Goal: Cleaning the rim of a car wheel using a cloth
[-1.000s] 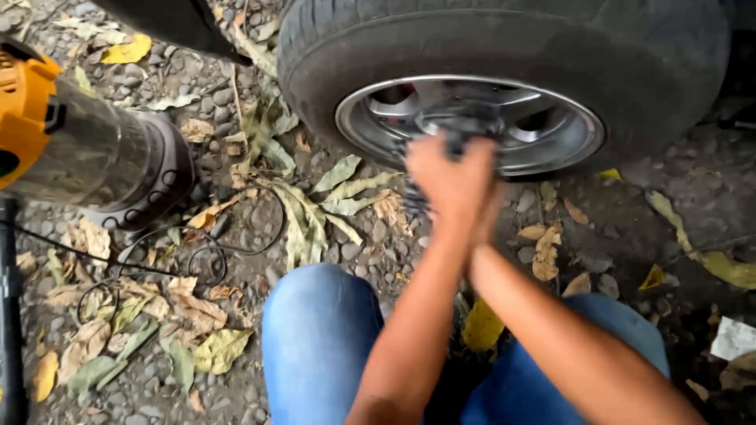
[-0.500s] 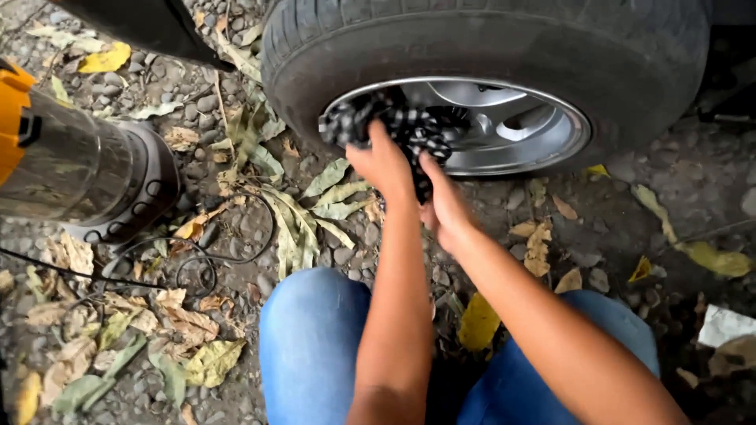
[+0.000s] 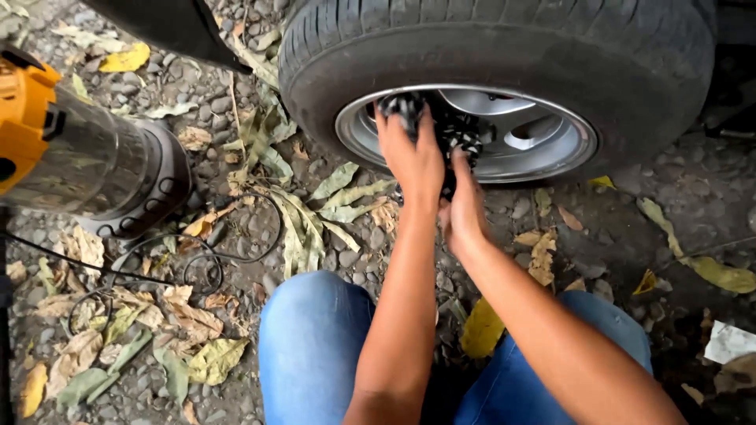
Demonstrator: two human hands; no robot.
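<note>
1. where the gravel ground meets the frame's right edge, a white, flat scrap of packaging lies cut off; its printing is too small to tell.
2. at the left edge an orange and silver machine is cut off, its black cable looping over dry leaves.
3. the black and white cloth is bunched against the silver wheel rim, partly hidden by both hands.
4. the left hand presses on it with fingers together; the right hand clamps its lower part.
</note>
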